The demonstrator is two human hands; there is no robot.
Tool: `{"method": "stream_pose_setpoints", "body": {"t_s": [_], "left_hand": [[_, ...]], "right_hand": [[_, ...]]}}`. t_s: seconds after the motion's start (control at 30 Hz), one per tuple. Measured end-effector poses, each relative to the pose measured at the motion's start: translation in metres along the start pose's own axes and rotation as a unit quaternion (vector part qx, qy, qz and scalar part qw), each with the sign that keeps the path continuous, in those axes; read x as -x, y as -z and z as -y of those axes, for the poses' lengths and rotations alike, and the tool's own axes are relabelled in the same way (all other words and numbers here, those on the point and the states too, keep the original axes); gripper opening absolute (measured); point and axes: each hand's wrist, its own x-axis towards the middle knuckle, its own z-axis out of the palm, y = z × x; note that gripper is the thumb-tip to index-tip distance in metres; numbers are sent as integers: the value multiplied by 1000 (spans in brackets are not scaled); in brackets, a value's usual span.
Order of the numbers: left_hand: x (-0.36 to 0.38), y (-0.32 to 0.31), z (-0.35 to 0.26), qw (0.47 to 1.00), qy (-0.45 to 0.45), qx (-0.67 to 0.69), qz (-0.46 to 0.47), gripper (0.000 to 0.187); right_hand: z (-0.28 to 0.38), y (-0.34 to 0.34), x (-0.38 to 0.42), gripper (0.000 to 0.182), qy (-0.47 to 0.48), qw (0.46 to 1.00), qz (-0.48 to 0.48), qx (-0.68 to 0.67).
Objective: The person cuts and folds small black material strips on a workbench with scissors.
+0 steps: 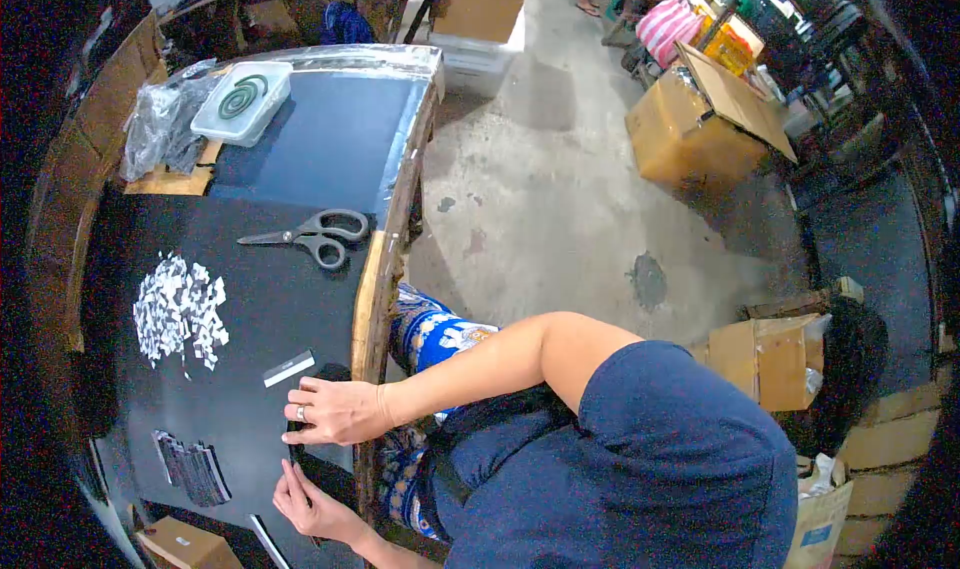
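My right hand (338, 410), with a ring on one finger, is over the black work surface near its front edge. Its fingers are closed on what looks like a thin black strip (291, 447), hard to make out against the dark surface. Just below, my left hand (312, 504) pinches the same strip with thumb and fingertips together. Beyond the right hand lies a short white-and-black strip (289, 368). A bundle of thin dark strips (192, 469) rests to the left of both hands. Farther up are a pile of small white and grey pieces (180, 312) and grey-handled scissors (315, 237).
A white plastic tub (213, 125) with a dark green coil stands at the table's far end beside crumpled clear plastic (163, 129). Another white-edged strip (268, 539) and a cardboard box (185, 544) are at the lower left. Cardboard boxes (690, 134) stand on the floor.
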Motion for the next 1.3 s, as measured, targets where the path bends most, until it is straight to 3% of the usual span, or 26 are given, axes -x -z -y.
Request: {"method": "stream_pose_setpoints", "body": {"t_s": [0.07,0.5,1.3], "left_hand": [[-1,0,-4,999,31,-7,7,22],[-1,-2,-4,1000,0,-4,-27,24],[-1,0,-1,1000,12,-25,2,22]], "right_hand": [[0,6,0,43,0,1000,1,-14],[0,12,-3,41,3,1000,0,-24],[0,12,-3,37,3,999,-21,-28]]}}
